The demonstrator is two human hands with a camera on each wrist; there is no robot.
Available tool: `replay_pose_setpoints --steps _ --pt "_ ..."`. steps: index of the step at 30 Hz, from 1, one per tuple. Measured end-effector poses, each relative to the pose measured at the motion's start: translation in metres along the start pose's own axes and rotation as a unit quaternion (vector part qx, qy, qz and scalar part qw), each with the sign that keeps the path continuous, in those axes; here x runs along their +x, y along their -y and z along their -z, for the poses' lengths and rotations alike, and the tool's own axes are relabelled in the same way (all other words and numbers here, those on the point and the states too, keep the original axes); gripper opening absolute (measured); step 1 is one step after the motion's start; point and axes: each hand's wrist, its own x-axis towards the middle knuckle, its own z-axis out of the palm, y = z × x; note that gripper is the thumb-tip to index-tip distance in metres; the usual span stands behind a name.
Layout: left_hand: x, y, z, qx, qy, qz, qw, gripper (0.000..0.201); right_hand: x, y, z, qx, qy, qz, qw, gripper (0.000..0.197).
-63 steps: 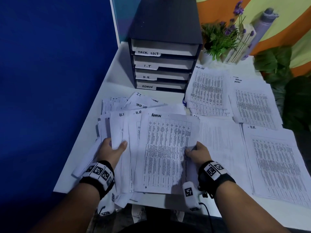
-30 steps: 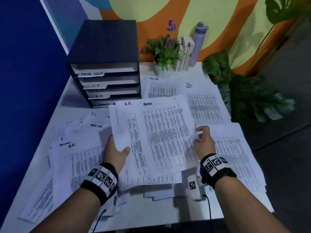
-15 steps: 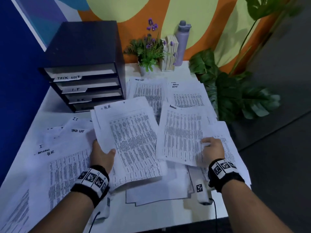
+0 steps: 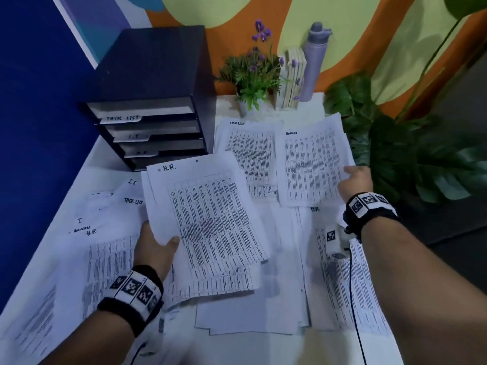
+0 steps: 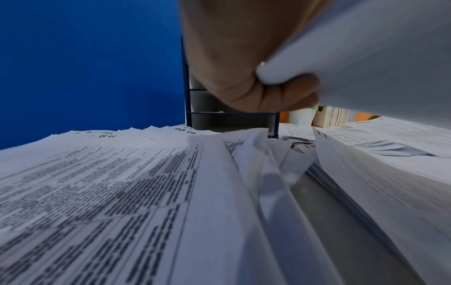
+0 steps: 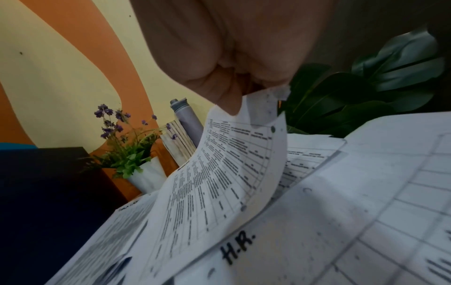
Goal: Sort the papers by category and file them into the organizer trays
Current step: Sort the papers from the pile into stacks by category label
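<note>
My left hand (image 4: 155,246) grips a small stack of printed sheets topped by one marked H.R. (image 4: 208,214), raised over the table's middle; the left wrist view shows its fingers (image 5: 256,77) curled round the paper edge. My right hand (image 4: 354,181) pinches the right edge of a sheet marked ADMIN (image 4: 311,164) over the back-right pile; that sheet (image 6: 219,173) hangs bent from the fingers in the right wrist view. The dark organizer (image 4: 155,101) stands at the back left, with trays labelled TASK LIST, I.T and H.R.; the held stack hides its lowest tray.
Unsorted sheets (image 4: 87,233) spread over the table's left side. A TASK LIST pile (image 4: 247,148) lies behind the held stack, and an H.R. pile (image 4: 342,280) at the right front. A potted plant (image 4: 253,75), books and a bottle (image 4: 315,61) line the back edge.
My right hand has carried the ADMIN sheet away from the held stack, rightward and toward the back-right pile. The H.R. sheet now tops the stack in my left hand.
</note>
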Motion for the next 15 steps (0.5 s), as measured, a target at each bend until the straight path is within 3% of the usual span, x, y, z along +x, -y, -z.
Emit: replay_pose_setpoints --steps 8,11,13,15 --pt "-0.002 -0.004 -0.011 -0.023 0.008 0.007 1.000 0.051 0.013 0.015 -0.011 -0.160 0.034 0.051 0.985 0.060" --pt "-0.004 -0.009 -0.015 -0.032 0.012 0.006 0.999 0.051 -0.022 0.033 -0.022 0.013 0.127 0.083 0.988 0.051" --pt "-0.006 -0.011 -0.017 -0.034 0.014 0.006 0.999 0.050 -0.057 0.040 -0.036 0.127 0.229 0.045 0.964 0.051" --pt "-0.006 -0.011 -0.018 -0.044 0.022 0.004 0.999 0.049 -0.086 0.039 -0.051 0.154 0.281 0.024 0.947 0.051"
